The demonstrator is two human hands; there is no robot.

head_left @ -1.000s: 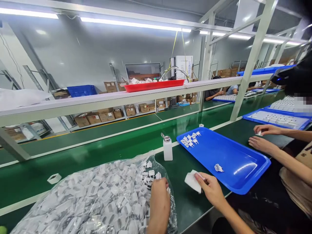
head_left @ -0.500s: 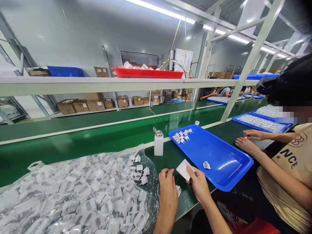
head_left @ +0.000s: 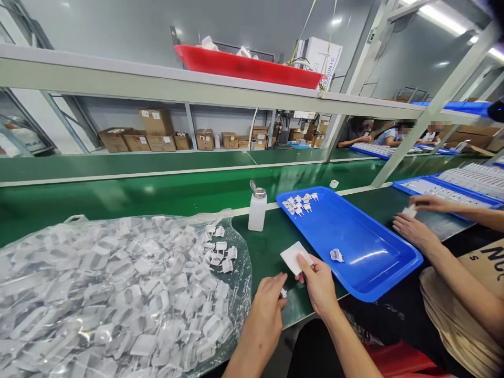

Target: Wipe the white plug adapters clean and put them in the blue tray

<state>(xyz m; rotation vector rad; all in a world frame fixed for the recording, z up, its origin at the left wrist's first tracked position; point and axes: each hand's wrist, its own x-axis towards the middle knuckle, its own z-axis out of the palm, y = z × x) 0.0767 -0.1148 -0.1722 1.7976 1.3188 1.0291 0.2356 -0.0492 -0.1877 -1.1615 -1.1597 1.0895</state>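
Note:
My right hand [head_left: 318,281] is closed on a white square wipe [head_left: 294,257], its thumb on top, beside the near edge of the blue tray [head_left: 378,241]. Left of it, my left hand [head_left: 264,307] has its fingers closed around a small white plug part [head_left: 283,292], mostly hidden by the fingers. Inside the tray lie a cluster of white plug parts [head_left: 299,203] at the far left corner and a single plug part [head_left: 336,255] near my right hand. Several loose plug parts [head_left: 226,252] rest on clear plastic left of my hands.
A large heap of white plastic shells [head_left: 118,294] on the plastic sheet covers the left. A white dispenser bottle [head_left: 257,212] with its metal lid up stands behind my hands. At right a co-worker's hands [head_left: 417,226] hold a white part. Overhead, a shelf bears a red tray [head_left: 248,68].
The view has tilted down and shifted. My left fingers have closed on the plug part that lay on the bench beside them. My right hand still grips the wipe.

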